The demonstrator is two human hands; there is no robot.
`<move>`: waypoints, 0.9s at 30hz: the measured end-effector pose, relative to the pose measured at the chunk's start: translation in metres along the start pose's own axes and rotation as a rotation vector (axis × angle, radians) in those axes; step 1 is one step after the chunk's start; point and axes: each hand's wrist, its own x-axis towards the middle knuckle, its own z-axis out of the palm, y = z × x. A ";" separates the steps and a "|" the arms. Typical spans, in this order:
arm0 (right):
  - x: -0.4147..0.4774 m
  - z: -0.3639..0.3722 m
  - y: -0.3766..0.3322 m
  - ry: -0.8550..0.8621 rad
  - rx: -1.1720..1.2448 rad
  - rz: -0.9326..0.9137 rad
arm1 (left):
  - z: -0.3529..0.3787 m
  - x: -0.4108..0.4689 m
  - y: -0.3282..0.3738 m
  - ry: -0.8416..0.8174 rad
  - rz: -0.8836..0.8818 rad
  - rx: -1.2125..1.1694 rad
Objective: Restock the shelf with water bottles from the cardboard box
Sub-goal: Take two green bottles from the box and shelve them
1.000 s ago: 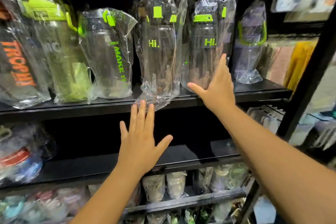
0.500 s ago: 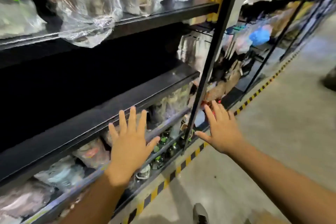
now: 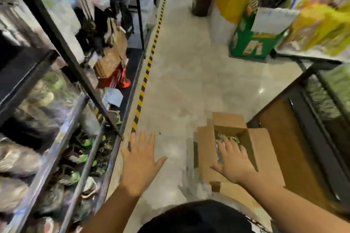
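Left hand [image 3: 140, 161] and right hand [image 3: 233, 161] splayed, empty; cardboard box [image 3: 265, 147] contents blurred, half hidden

The right hand [image 3: 233, 162] masks most of the cardboard box [image 3: 265, 149] contents; shelf goods [image 3: 47, 91] at nine o'clock smear into blur.

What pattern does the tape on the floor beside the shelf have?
The floor tape has yellow and black diagonal stripes; it shows in the head view, the only one.

Matt brown cardboard box [image 3: 263, 149], glossy polished floor [image 3: 181, 81], black metal shelf frame [image 3: 56, 34].
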 end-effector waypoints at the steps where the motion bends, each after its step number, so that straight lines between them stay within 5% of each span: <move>1: -0.008 0.015 0.019 -0.025 0.035 0.048 | 0.002 0.003 0.015 0.004 0.031 0.020; 9: -0.054 0.084 0.155 -0.032 0.183 0.259 | 0.033 0.026 0.157 -0.073 0.171 0.054; 18: -0.078 0.117 0.305 -0.046 0.256 0.281 | 0.067 0.035 0.339 -0.184 0.228 0.145; 27: -0.043 0.120 0.341 -0.074 0.283 0.223 | 0.050 0.063 0.383 -0.201 0.226 0.133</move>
